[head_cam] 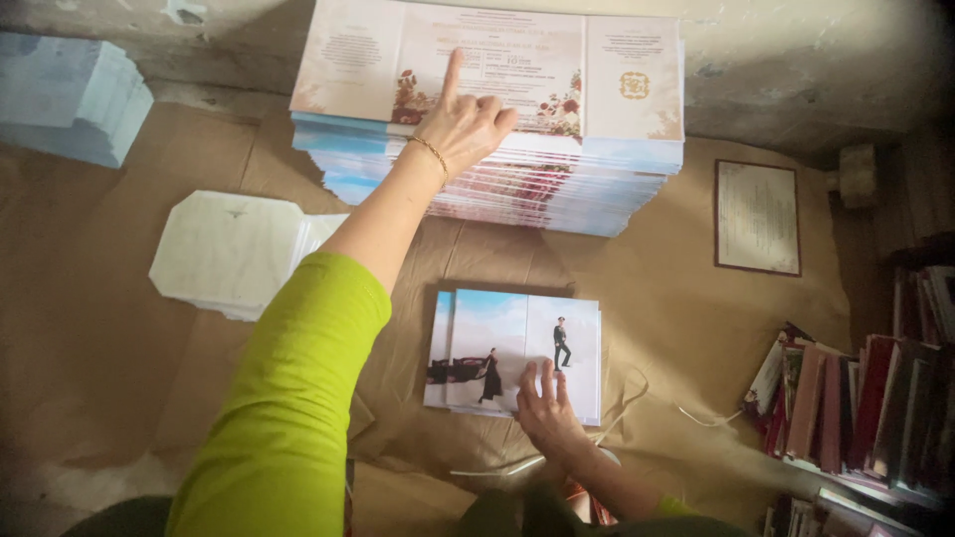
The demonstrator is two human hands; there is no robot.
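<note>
Up top — floral-printed card stack (497,109), tall.

The pale blue stack (70,94) at upper left and the books (865,398) at lower right are cut off by the frame edges.

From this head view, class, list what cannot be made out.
- Top sheet of the tall card stack: partly hidden under the left hand.
- Small photo-card pile: lower edge covered by the right hand.
- Books: cut off by the right edge.
</note>
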